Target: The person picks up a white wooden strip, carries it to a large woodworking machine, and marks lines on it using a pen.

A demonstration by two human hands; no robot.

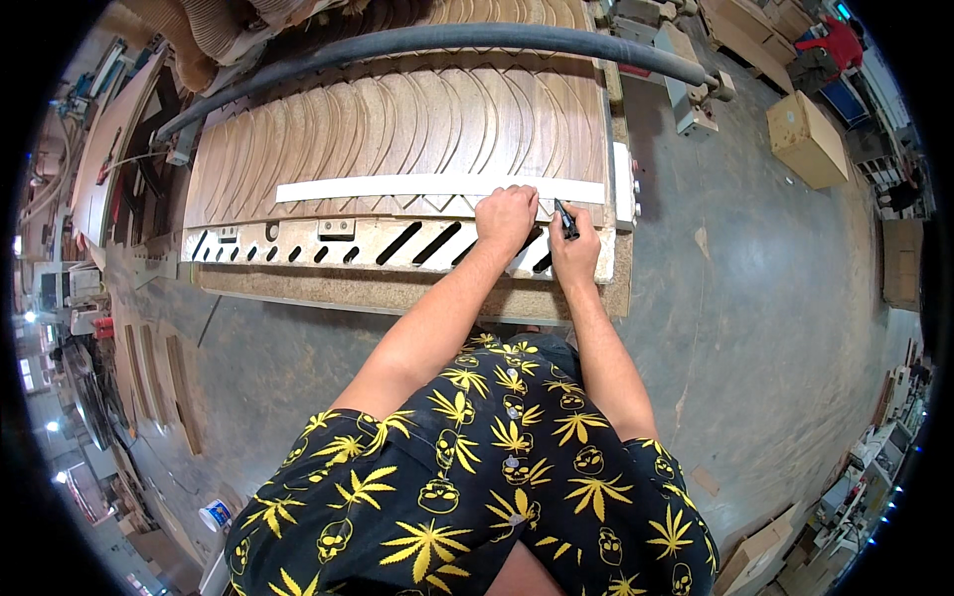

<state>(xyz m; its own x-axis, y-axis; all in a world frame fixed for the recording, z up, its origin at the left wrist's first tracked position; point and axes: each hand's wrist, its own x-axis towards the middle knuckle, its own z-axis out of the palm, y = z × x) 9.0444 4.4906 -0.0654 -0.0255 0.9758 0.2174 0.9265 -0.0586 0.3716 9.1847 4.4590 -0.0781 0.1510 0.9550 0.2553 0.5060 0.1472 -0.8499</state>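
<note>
Clearly, two bare hands are at work near the front edge of one carved wooden panel, just beside each other but not clasped. The left hand has its fingers folded, with the fingertips down on one long white strip; whether they pinch it or only press on it, I cannot tell. The right hand is closed around one black marker, whose upper end points toward the strip's lower edge; whether it touches anything is too small to tell.

The single strip lies flat across the lower part of the panel, running left to right, and reaches much farther to the left of the hands than to the right. Many curved grooves, too many to count surely, cover the panel above it. Both strip and panel rest on one table. Along its near side runs one white rail with a row of dark slots, some hidden behind the hands and forearms.

One thick dark tube crosses above the panel's far part. On the floor to the right stands one cardboard box; to the left lie at least three narrow boards, and one small white bucket is nearer the person.
</note>
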